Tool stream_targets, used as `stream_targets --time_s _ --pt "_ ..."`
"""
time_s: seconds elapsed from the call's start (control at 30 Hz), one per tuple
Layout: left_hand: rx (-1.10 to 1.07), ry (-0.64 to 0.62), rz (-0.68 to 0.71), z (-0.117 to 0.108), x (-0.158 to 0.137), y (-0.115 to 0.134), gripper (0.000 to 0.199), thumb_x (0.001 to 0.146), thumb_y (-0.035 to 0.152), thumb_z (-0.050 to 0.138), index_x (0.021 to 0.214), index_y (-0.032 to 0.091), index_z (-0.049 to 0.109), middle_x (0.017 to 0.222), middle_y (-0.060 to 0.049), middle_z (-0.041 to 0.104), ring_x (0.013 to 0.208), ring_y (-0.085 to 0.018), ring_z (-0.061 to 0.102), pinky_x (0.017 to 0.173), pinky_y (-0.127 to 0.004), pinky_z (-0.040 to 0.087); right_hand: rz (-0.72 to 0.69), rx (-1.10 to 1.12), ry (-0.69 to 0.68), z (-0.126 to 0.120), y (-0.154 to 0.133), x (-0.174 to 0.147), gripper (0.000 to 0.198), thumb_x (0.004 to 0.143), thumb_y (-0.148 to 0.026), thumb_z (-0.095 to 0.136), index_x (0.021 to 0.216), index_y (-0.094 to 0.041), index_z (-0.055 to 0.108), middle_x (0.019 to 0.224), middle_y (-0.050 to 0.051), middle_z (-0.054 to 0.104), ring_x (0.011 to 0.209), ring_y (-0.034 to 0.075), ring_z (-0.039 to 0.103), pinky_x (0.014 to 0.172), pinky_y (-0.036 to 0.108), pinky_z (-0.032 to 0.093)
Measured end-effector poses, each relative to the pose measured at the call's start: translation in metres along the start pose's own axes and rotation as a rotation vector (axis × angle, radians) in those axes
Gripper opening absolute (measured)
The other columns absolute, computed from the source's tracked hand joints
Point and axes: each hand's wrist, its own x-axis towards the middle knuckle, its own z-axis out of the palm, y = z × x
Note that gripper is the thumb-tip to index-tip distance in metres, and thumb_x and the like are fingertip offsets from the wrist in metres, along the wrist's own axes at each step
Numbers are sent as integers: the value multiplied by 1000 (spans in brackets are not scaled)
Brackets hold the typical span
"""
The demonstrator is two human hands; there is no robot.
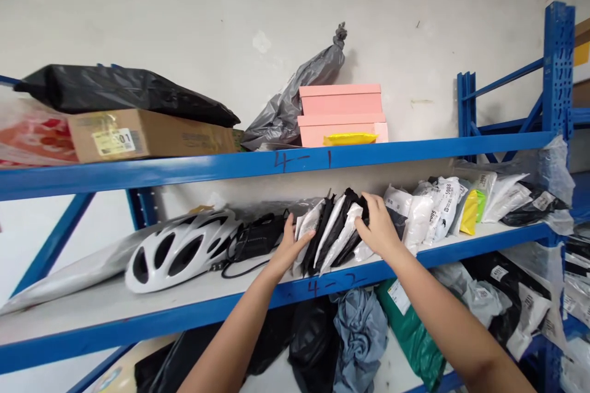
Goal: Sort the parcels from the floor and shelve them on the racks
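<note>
Fingers of the left hand: spread and lying flat against the left face of a row of black and white mailer bags, thumb up, not closed round anything. Right hand: fingers curled over the top right end of the same row, pressing it from the other side; whether they pinch a single bag cannot be told.

Mailer bags: standing on edge, tilted, near the front edge of the middle shelf, roughly at its centre, above the handwritten mark on the blue front beam.

Middle shelf, left of the left hand: black pouch with cord, just beside the hand; white cycling helmet next to it; flat white parcel running to the left end.

Middle shelf, right of the right hand: further white parcels leaning together, one yellow-green packet among them, black bag near the right end.

Top shelf: cardboard box with label, black plastic bag across it, grey tied bag against the wall, two pink boxes stacked, yellow packet at their front edge.

Bottom shelf: green parcel, grey-blue bag, black bags.
</note>
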Motion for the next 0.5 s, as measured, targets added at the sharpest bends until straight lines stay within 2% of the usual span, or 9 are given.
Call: stream_targets --time_s 0.1,0.2,0.3,0.37,0.43,0.5 --pt "-21 -121 31 -14 -2 3 105 75 74 58 157 11 39 168 -20 39 158 -37 31 132 -48 21 -145 131 303 -2 7 -40 44 98 -33 51 140 -19 53 137 18 60 131 30 57 113 49 50" --pt "-38 -107 46 -25 -3 4 102 71 77 61 152 16 48 164 -16 47 154 -38 39 131 -47 26 -153 226 428 -6 12 -85 32 99 -29 54 132 -26 57 124 12 65 114 25 65 97 41 58" --pt "-50 -73 32 -28 0 0 106 67 84 62 149 18 52 164 -13 48 157 -37 35 132 -45 22 -88 302 385 -10 17 -128 29 100 -25 55 128 -29 60 117 8 66 103 21 69 86 33 59" --pt "-99 -81 13 -28 2 -2 111 66 93 56 146 16 55 163 -14 49 158 -35 33 133 -42 19 -38 349 330 -13 24 -156 28 100 -23 55 126 -31 61 110 6 65 94 18 70 82 31 59" --pt "-178 -104 -10 -27 2 -3 112 68 98 44 143 15 58 161 -15 51 157 -34 35 132 -41 23 7 376 271 -15 33 -182 27 100 -21 55 124 -32 62 105 4 64 86 16 69 79 28 59" --pt "-177 -104 -56 -29 1 -3 105 77 95 28 138 16 60 155 -17 59 150 -35 46 128 -44 33 57 383 217 -17 44 -206 26 100 -21 55 123 -33 62 103 3 64 80 14 68 77 27 58"
